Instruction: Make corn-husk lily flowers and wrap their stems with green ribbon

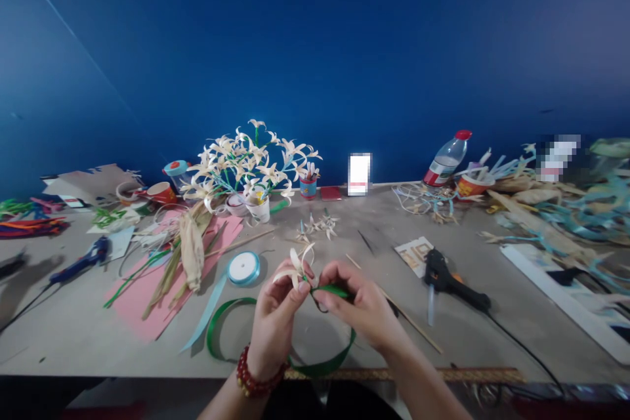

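Just right of the flat blue ribbon roll (243,268), both hands are raised over the grey surface (315,331), wrists angled inward, fingertips nearly meeting. The left hand (278,302), wearing a red beaded bracelet (253,374), curls its fingers around the base of a white flower (296,264) with slender, papery petals. The right hand (359,305) pinches smooth green ribbon (322,366), which loops nearer the wearer than the roll; the covered stem seems green, too. Beyond the roll stand similar pale blooms (246,161).
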A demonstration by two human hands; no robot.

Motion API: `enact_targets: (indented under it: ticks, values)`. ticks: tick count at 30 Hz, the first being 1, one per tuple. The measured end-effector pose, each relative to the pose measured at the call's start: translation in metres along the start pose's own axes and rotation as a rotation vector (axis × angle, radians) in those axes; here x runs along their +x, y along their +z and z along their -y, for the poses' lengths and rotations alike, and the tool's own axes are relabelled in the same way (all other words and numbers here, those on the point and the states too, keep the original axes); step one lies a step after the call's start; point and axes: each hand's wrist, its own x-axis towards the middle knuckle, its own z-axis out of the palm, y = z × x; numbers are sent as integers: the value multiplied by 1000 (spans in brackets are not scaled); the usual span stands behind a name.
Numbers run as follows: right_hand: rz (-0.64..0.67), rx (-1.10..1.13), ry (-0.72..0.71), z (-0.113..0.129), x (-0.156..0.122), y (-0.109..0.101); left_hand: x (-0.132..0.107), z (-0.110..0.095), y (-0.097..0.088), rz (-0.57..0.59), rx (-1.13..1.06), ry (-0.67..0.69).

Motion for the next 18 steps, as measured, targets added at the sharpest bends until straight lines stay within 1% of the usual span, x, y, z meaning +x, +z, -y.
enact_targets:
  ticks: [5,8,11,13,18]
  values:
    - [-26,-101,-69,0,-2,-3,0,-4,2,10,-79,-68]
    - [-9,-142,-100,-3,-1,-6,0,-9,5,53,-150,-114]
    - [29,-54,-66,-7,2,-9,0,-11,7,99,-189,-162]
    - [74,12,-25,-10,4,-10,0,-11,6,107,-170,-172]
    - [121,56,-8,-10,4,-11,-2,-11,3,130,-108,-176]
